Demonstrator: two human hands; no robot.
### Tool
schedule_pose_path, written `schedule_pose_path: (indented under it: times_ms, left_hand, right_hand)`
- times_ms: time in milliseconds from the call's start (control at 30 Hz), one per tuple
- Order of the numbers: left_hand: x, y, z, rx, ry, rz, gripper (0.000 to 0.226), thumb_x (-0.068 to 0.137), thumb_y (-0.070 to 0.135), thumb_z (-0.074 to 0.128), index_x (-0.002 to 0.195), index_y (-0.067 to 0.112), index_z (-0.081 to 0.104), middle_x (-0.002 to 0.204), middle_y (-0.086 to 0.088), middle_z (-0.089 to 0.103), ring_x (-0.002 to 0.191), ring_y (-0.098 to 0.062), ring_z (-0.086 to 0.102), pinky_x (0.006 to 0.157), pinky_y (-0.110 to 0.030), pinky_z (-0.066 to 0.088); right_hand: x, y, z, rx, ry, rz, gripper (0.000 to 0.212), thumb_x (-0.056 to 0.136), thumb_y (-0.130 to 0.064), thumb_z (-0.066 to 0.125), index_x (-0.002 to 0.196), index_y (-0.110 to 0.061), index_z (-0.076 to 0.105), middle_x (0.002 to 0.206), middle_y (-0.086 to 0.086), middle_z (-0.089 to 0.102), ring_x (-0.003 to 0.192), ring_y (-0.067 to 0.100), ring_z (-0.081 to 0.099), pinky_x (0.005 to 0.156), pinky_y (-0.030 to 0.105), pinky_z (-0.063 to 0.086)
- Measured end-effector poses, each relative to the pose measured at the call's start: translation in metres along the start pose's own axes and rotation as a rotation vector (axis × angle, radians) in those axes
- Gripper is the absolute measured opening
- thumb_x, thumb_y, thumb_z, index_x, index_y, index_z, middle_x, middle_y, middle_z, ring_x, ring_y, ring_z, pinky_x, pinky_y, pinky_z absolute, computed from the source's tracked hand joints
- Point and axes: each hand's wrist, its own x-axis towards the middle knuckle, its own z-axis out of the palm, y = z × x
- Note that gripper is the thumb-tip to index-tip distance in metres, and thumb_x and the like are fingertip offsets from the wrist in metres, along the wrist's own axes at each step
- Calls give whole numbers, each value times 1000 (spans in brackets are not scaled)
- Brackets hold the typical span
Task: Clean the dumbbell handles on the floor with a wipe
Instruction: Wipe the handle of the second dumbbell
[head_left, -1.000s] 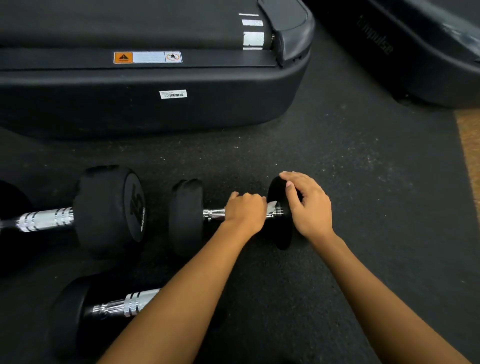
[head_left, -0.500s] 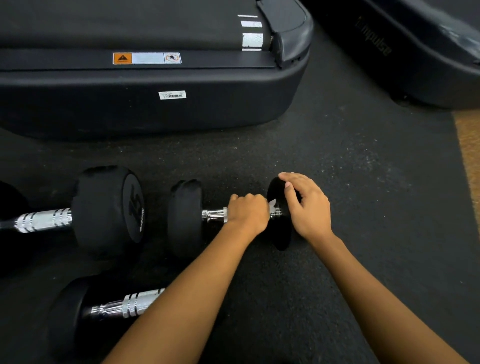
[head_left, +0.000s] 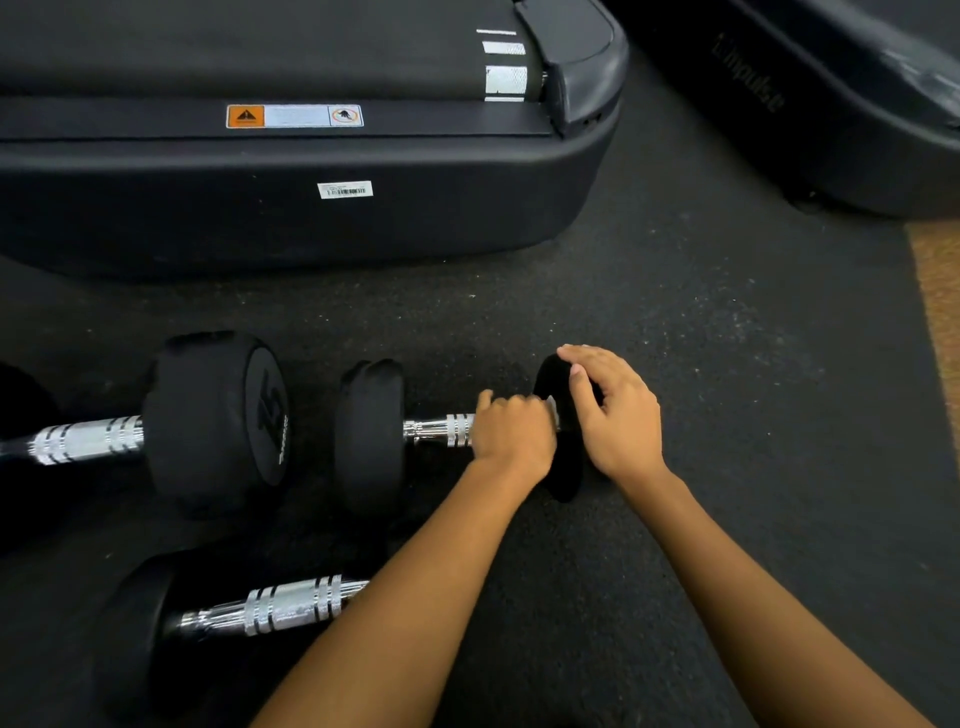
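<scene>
The small dumbbell (head_left: 370, 436) lies on the black rubber floor (head_left: 727, 364) before a treadmill (head_left: 415, 228). It has black heads and a ringed chrome handle (head_left: 439, 430). The left hand (head_left: 511, 428) curls its fingers round the handle's right end, with a white sliver of wipe (head_left: 554, 408) showing. The right hand (head_left: 615, 415) cups the right head, fingers together. A bigger dumbbell (head_left: 208, 415) reads "15". The treadmill bears an orange warning sticker (head_left: 294, 116) and a barcode label (head_left: 345, 189) — the far machine (head_left: 831, 130) reads "impulse".
</scene>
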Motion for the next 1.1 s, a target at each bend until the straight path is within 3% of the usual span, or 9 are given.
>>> schedule_pose_path:
  times_ms: [133,267,500,633,800,967,1100]
  left_hand:
    - [-6,-18,0,8,70,37,35,101,26,29,106,14,62,104,-4,67,98,-21,61,109,-40,20]
    - [0,-17,-9,116,-23,-35,42,101,28,24,103,15,65,102,-5,68,102,-25,60,108,-44,22]
    - [-9,-26,6,-30,56,183,36,101,29,28,120,18,56,119,0,62,112,-18,52,111,-38,15]
    - [-9,-42,4,32,97,164,39,102,32,25,121,20,58,116,2,64,109,-17,55,109,-36,17]
    - [-4,-28,9,-105,103,251,30,100,29,38,113,16,62,105,-4,67,98,-22,60,98,-31,31]
    - [-14,-41,7,-190,190,380,39,91,24,57,129,16,53,127,0,58,116,-16,51,105,-25,22]
    - [-18,-30,7,-91,275,320,37,77,18,71,112,11,61,108,-5,63,103,-22,56,96,-30,36]
  right_hand:
    - [0,0,-1,-5,-1,-5,34,94,-27,40,114,-18,65,118,-8,64,117,7,51,101,33,41]
    - [0,1,0,1,-7,2,35,93,-28,39,114,-19,65,118,-8,64,118,7,51,101,35,41]
    - [-1,2,1,4,-6,-3,40,92,-34,35,114,-19,65,118,-9,64,118,7,51,101,34,42]
    - [0,3,0,-7,-5,-3,39,93,-33,36,115,-19,65,119,-8,64,118,6,50,102,33,41]
    - [-1,2,1,10,9,-7,34,94,-26,40,113,-16,66,117,-6,65,117,8,52,100,34,42]
    - [0,3,1,10,9,-4,33,94,-26,40,113,-17,66,117,-7,64,117,8,52,101,34,42]
    - [-1,2,2,7,16,-6,35,94,-29,39,113,-17,66,117,-8,64,117,7,52,100,34,43]
